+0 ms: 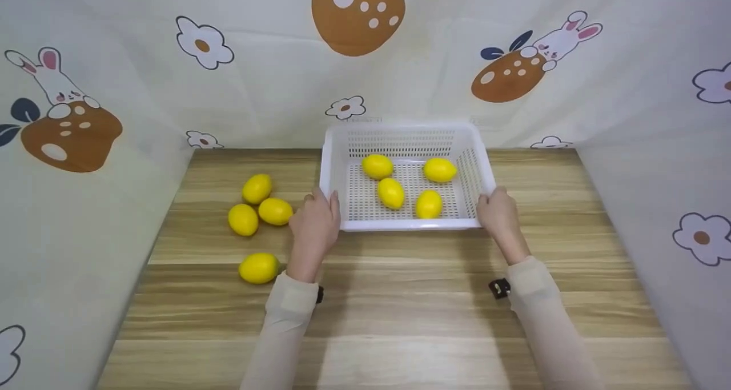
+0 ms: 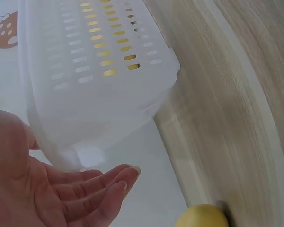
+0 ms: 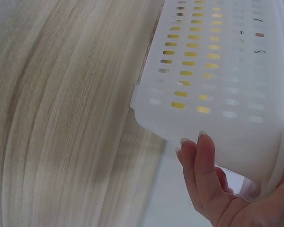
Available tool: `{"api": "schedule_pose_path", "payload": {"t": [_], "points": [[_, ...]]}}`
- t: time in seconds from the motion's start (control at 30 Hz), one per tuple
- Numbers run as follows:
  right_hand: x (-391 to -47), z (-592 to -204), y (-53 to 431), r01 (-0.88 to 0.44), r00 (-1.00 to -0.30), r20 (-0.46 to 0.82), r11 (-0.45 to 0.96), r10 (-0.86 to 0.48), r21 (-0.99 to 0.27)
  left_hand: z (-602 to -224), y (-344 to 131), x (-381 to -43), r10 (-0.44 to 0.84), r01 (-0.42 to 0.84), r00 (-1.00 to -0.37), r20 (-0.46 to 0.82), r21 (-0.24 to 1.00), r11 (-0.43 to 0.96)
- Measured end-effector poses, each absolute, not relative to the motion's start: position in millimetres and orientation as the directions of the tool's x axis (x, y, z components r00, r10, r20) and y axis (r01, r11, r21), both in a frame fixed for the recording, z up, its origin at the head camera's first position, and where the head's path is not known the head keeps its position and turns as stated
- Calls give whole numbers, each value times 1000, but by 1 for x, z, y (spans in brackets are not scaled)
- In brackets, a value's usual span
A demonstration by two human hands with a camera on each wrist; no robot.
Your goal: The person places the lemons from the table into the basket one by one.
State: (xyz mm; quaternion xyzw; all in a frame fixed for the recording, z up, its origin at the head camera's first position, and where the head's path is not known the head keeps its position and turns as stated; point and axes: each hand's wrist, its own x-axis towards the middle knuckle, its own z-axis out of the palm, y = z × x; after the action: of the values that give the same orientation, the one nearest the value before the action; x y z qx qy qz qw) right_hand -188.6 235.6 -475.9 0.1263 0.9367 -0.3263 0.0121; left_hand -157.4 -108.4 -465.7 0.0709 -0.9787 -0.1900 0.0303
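Note:
A white slotted plastic basket (image 1: 408,225) stands at the back of the wooden table, held from both sides. My left hand (image 1: 316,221) grips the rim at its near left corner, thumb over the edge and fingers under the rim outside. At the near right corner, my right hand (image 1: 501,216) holds the rim, its fingers against the outer wall in the right wrist view. Several yellow lemons (image 1: 391,193) lie spread inside the basket. Through the slots of the basket wall (image 2: 104,101), yellow shows in the left wrist view. Whether the basket's base touches the table is unclear.
Left of the basket, several more lemons (image 1: 275,212) lie on the wooden table (image 1: 411,298), one lemon (image 1: 258,268) apart and nearer me. A pale curtain (image 1: 257,93) printed with rabbits and flowers encloses the back and sides, right behind the basket.

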Motion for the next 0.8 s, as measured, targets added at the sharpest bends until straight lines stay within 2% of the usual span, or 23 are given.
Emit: {"api": "schedule_pose_path", "payload": {"t": [0.33,0.57,0.8], "points": [[-187,-475,236,236,-969,-94,740,229,-630,-462,-113,-140,-99,-70,-993,61,366,928],[-187,-477,236,240,-968,-95,740,233,-629,-466,-121,-124,-59,-4,-988,145,354,935],[-188,-479,237,224,-970,-69,744,233,-629,-467,-130,-108,-38,19,-987,154,351,936]]}}
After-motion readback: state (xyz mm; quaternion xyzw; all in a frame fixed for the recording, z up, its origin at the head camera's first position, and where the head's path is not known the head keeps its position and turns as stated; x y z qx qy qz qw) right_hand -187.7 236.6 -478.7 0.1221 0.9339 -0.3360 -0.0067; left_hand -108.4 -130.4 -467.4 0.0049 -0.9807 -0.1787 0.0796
